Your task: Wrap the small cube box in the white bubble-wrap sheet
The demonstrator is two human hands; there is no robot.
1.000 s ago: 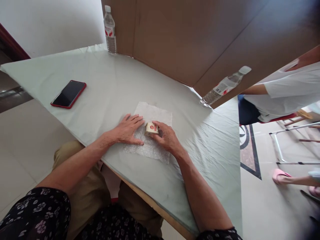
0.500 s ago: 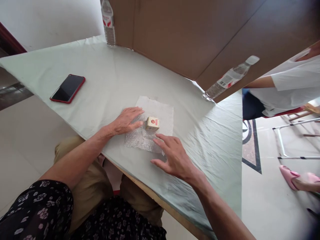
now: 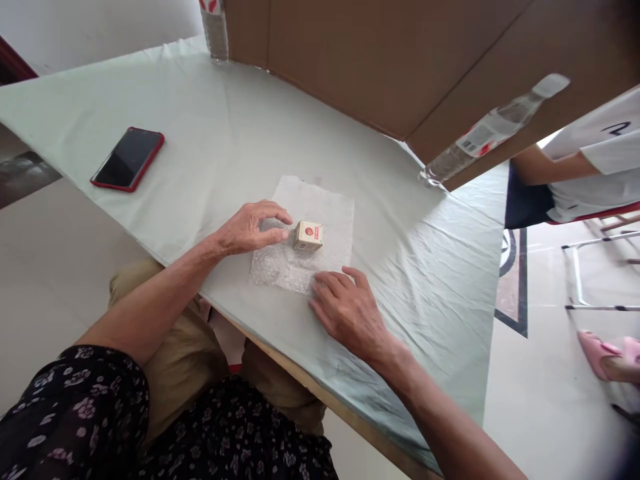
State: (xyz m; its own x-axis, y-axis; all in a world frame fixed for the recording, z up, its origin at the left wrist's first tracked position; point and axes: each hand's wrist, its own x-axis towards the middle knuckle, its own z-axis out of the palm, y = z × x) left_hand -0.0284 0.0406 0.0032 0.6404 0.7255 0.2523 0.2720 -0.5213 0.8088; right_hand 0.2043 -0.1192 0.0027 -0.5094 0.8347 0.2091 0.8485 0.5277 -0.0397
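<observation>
A small cream-coloured box [image 3: 309, 235] with a red label and a round picture rests on a sheet of bubble wrap [image 3: 336, 227]. The sheet lies flat on the cloth, its bubbled side showing clearest near me. My left hand [image 3: 250, 228] is open just left of the box, thumb and index finger apart and pointing at it; I see no grip on the box. At the sheet's near right corner, my right hand [image 3: 350, 310] has its thumb and fingers drawn together on the bubble wrap's edge, which they partly hide.
A phone in a red case [image 3: 129, 159] lies at the left on the pale green tablecloth [image 3: 215, 140]. A big brown cardboard panel [image 3: 345, 60] stands behind, with a water bottle [image 3: 493, 133] leaning at its right and another bottle [image 3: 216, 33] at its left. A person in white [image 3: 585, 167] sits beyond.
My right hand has come down onto the near corner of the bubble wrap, its fingers closing. My left thumb and index finger have drawn nearer each other beside the box. The view has tilted slightly.
</observation>
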